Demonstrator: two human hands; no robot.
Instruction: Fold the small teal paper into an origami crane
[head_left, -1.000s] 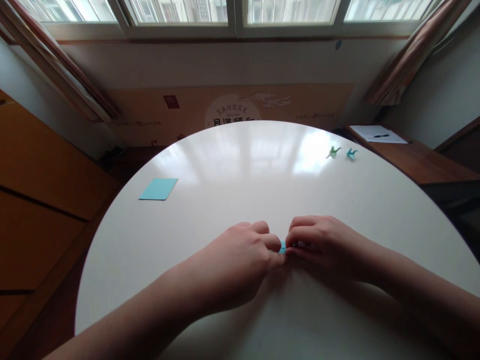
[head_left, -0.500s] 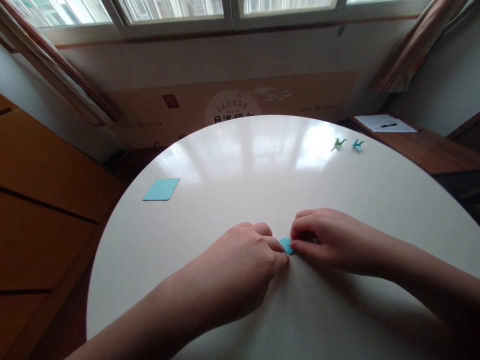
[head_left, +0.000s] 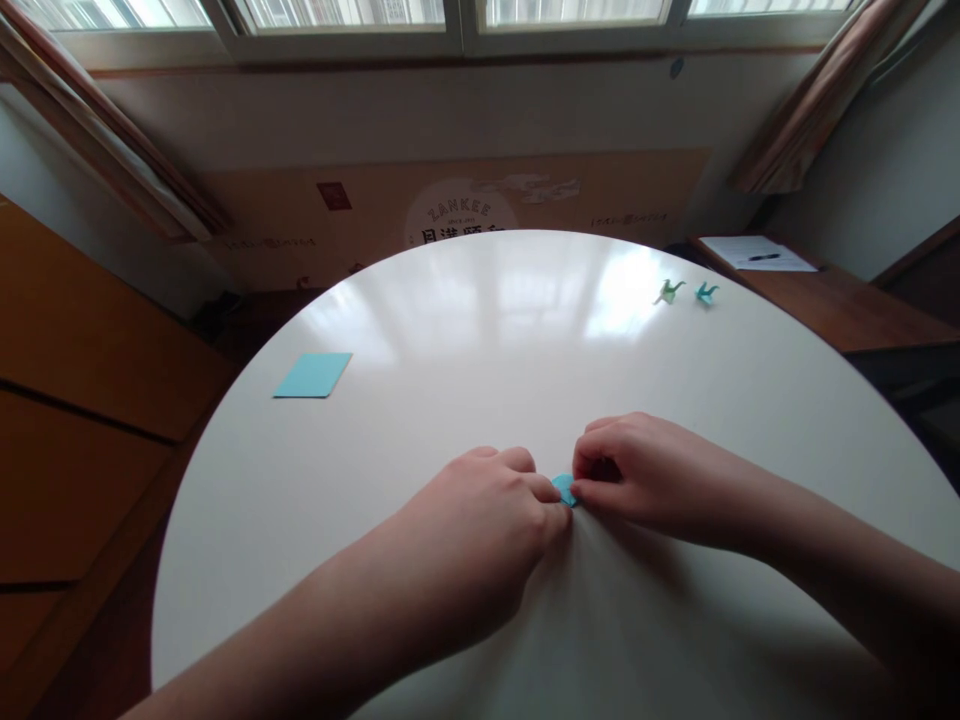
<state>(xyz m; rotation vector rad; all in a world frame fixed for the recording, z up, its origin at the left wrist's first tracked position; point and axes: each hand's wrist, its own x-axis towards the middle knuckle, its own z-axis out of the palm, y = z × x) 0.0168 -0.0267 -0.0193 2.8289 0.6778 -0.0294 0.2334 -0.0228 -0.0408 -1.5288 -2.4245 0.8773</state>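
A small piece of folded blue paper [head_left: 564, 487] lies on the white round table [head_left: 420, 400], between my two hands. My left hand [head_left: 510, 510] has its fingers curled down onto the paper's left side and near edge. From the right, my right hand [head_left: 611, 465] pinches the paper's edge between thumb and forefinger. Much of the paper is covered by fingers, so its exact folded shape is hard to make out.
A flat stack or sheet of light blue square paper [head_left: 313, 375] rests at the left of the table. Near the far right edge stand a green paper crane [head_left: 669, 291] and a blue paper crane [head_left: 706, 292]. Beyond, a pen [head_left: 765, 257] lies on white sheets [head_left: 731, 250] atop a wooden desk.
The whole view has shifted slightly, so things appear a little further left. Both hands stay on the folded paper, with almost no change in their grip.
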